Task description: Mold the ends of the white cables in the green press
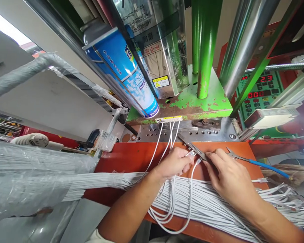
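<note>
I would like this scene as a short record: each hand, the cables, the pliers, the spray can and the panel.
left hand: pinches a small plug at the metal bar
right hand: holds the metal bar
cables: white, bundled across the orange table
pliers: blue-handled, beside the right hand
spray can: blue, by the green plate
panel: red digits lit

2 bare forearms (134, 204) — pale sleeve (99, 237), left

Left hand (176, 163) is curled into a pinch, right hand (229, 172) kinda pinching palm-down, bare forearms (134, 206) angled inward.
</note>
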Motion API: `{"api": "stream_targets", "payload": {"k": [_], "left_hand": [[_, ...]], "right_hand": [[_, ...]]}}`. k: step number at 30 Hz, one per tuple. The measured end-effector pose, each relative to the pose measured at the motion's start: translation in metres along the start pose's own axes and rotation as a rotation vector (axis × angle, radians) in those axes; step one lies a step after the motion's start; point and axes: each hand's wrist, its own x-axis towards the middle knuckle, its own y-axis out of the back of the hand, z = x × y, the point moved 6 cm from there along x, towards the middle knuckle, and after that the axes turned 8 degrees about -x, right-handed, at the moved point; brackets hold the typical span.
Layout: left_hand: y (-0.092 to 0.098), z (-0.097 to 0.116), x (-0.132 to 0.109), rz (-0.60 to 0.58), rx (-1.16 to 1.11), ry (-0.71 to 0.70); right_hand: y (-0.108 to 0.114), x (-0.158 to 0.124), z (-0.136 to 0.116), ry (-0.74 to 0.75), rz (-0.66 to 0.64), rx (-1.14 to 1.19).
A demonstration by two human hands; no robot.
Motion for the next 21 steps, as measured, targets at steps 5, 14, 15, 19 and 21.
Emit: {"api": "stream_targets", "payload": {"k": [5, 14, 15, 19, 21], "left_hand": [[-0.004, 0.0, 0.005, -0.114, -0.078, -0.092], [0.013, 0.009, 0.004, 0.074, -0.082, -0.263], [0.012, 0.009, 0.005, 0.071, -0.099, -0.262], [0.014, 0.0, 0.009, 0.118, -0.092, -0.157], [0.013, -0.002, 0.011, 0.133, -0.091, -0.142]], "right_hand": [[-0.002, 0.002, 0.007, -0.039, -0.051, 0.226], [0.002, 0.002, 0.015, -0.121, 0.021, 0.194], [0.002, 0.002, 0.015, -0.118, 0.016, 0.195], [0.002, 0.002, 0.014, -0.104, 0.008, 0.197], [0.002, 0.002, 0.012, -0.086, 0.012, 0.19]]}}
